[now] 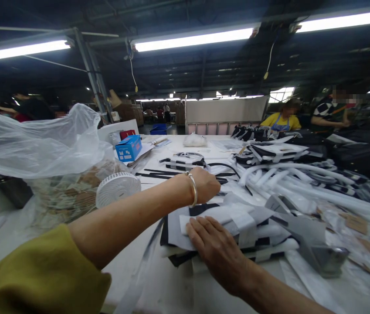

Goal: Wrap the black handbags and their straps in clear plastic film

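Observation:
My left hand (206, 184), with a bracelet at the wrist, reaches across the table above a stack of flat black pieces wrapped in white sheeting (250, 218). Its fingers are curled closed and turned away, so what they hold, if anything, is hidden. Flat on the near left part of this stack lies my right hand (217, 250), its fingers stretched out over a white sheet. Just beyond my left hand are thin black strips (158, 174) and a black bundle with a white band (185, 163). A grey metal tape dispenser (315, 244) stands right of the stack.
On the left are a white fan (118, 189), a blue box (128, 148) and a large clear plastic bag (41, 144). White foam tubes (289, 183) and black wrapped goods spread over the right side. Two people sit or stand at the far right.

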A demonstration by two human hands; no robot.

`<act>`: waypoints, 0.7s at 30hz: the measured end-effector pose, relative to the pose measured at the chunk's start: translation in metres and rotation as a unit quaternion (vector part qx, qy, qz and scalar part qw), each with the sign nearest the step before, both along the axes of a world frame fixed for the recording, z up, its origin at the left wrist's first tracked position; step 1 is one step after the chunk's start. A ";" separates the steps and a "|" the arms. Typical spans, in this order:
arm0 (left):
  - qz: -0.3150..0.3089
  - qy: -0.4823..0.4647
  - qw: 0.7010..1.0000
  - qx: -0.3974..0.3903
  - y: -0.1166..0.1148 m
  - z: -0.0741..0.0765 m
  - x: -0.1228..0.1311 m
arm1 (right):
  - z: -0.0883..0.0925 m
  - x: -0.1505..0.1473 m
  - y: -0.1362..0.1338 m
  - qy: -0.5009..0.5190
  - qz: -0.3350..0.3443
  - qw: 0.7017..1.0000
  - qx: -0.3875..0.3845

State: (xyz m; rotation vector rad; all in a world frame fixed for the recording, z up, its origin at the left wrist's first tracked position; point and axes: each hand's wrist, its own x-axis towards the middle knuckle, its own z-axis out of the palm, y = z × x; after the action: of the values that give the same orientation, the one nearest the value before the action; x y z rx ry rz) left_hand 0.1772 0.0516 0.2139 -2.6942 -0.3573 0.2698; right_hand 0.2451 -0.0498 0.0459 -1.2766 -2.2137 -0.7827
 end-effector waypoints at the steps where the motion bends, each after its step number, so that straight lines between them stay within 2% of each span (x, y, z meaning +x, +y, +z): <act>1: -0.002 -0.012 1.000 -0.003 -0.005 -0.002 -0.006 | -0.005 -0.001 0.004 0.002 -0.006 1.000 0.002; 4: 0.016 -0.079 0.996 -0.049 -0.012 -0.013 -0.033 | -0.015 -0.003 0.013 0.010 -0.022 1.000 0.013; 6: 0.041 -0.172 0.974 -0.139 -0.008 -0.022 -0.058 | -0.020 -0.002 0.017 0.012 -0.029 0.999 0.016; 7: 0.054 -0.236 0.951 -0.195 -0.003 -0.027 -0.071 | -0.022 -0.002 0.018 0.012 -0.031 0.999 0.016; 9: 0.094 -0.364 0.882 -0.284 0.012 -0.041 -0.100 | -0.025 -0.002 0.019 0.009 -0.028 0.999 0.017; 11: 0.164 -0.436 0.827 -0.316 0.028 -0.061 -0.128 | -0.028 -0.002 0.019 0.009 -0.021 1.000 0.021; 14: 0.263 -0.429 0.780 -0.373 0.042 -0.098 -0.162 | -0.029 -0.002 0.018 0.015 -0.018 1.000 0.019; 16: 0.288 -0.435 0.749 -0.409 0.041 -0.122 -0.176 | -0.029 -0.003 0.018 0.017 -0.016 1.000 0.016; 19: 0.270 -0.460 0.713 -0.454 0.027 -0.147 -0.184 | -0.028 -0.003 0.019 0.015 -0.016 1.000 0.009; 21: 0.231 -0.447 0.716 -0.484 0.016 -0.155 -0.182 | -0.027 -0.003 0.019 0.012 -0.018 1.000 0.005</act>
State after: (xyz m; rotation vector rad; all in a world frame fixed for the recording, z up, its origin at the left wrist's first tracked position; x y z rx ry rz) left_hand -0.0048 0.0677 0.0585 -3.4822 -1.5540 -1.0970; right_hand 0.2422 -0.0306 0.0189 -1.3168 -2.1720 -0.7875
